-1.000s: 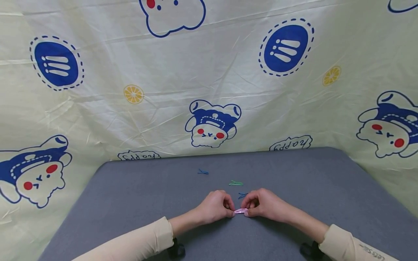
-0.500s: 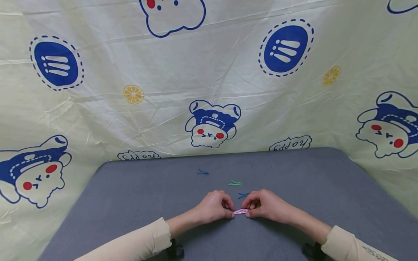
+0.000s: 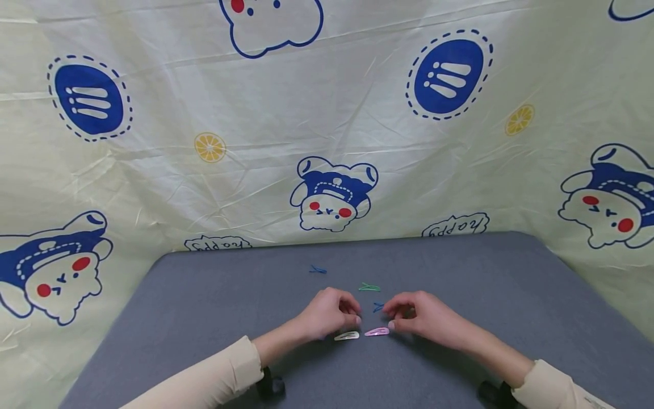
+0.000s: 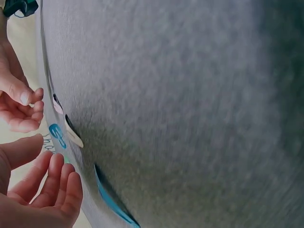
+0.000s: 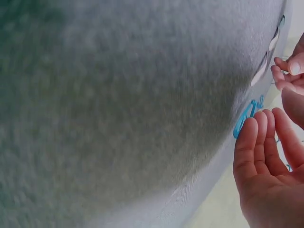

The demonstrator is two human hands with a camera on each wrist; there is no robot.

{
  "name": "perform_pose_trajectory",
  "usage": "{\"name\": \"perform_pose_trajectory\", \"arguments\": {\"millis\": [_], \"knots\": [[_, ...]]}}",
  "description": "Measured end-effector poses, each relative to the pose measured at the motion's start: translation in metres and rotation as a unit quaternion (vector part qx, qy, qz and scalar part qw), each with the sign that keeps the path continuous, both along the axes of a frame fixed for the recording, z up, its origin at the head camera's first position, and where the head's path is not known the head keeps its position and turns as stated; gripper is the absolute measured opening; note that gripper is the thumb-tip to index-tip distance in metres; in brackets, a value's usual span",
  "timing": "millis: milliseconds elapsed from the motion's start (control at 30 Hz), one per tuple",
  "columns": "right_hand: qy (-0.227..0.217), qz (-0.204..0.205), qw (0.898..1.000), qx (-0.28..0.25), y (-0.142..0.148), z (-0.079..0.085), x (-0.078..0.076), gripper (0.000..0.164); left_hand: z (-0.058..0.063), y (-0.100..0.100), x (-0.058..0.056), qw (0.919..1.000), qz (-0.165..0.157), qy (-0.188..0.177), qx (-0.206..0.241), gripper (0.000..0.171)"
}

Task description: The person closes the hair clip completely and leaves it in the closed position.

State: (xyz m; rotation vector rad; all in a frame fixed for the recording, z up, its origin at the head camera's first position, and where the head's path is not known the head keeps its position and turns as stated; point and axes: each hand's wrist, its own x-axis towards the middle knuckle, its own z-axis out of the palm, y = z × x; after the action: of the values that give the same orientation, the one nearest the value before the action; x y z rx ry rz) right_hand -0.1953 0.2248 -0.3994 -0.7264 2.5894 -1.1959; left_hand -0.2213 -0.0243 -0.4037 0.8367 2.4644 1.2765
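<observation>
A pink snap hair clip (image 3: 377, 331) lies on the grey table between the hands. My right hand (image 3: 424, 319) is just right of it, thumb tip near its end, fingers loosely bent around nothing. My left hand (image 3: 332, 311) hovers above a cream hair clip (image 3: 347, 336), its fingers relaxed. In the left wrist view a blue hair clip (image 4: 111, 199) lies below the left hand; the head view mostly hides it behind that hand. Another blue clip (image 3: 378, 307), its arms splayed, sits by the right fingertips, and in the right wrist view this blue clip (image 5: 241, 124) appears beside the fingers.
Farther back on the grey table (image 3: 230, 301) lie a green splayed clip (image 3: 369, 287) and a blue splayed clip (image 3: 318, 269). A printed cloth (image 3: 255, 193) hangs behind the table's far edge and around its sides.
Both hands have let go of the pink clip, which stays on the table. The left hand moved left and up, uncovering the cream clip; the right hand drew slightly right.
</observation>
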Motion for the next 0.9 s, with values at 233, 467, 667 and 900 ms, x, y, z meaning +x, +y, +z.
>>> {"name": "perform_pose_trajectory", "arguments": {"millis": [233, 467, 667, 900], "knots": [[0.018, -0.015, 1.0, 0.014, 0.005, 0.003, -0.007, 0.024, -0.002, -0.001, -0.008, 0.9999, 0.006, -0.01, 0.004, 0.012], [0.052, -0.025, 0.998, 0.02, 0.012, 0.0, -0.015, 0.018, -0.001, 0.006, -0.016, 0.9997, 0.004, -0.021, -0.011, 0.013], [0.074, -0.023, 0.996, 0.045, 0.014, -0.003, -0.022, 0.018, -0.003, 0.014, -0.021, 0.9995, 0.007, -0.025, -0.016, 0.011], [0.061, -0.013, 0.996, 0.066, 0.015, -0.002, -0.03, 0.018, -0.008, 0.021, -0.026, 0.999, 0.005, -0.033, -0.03, 0.012]]}}
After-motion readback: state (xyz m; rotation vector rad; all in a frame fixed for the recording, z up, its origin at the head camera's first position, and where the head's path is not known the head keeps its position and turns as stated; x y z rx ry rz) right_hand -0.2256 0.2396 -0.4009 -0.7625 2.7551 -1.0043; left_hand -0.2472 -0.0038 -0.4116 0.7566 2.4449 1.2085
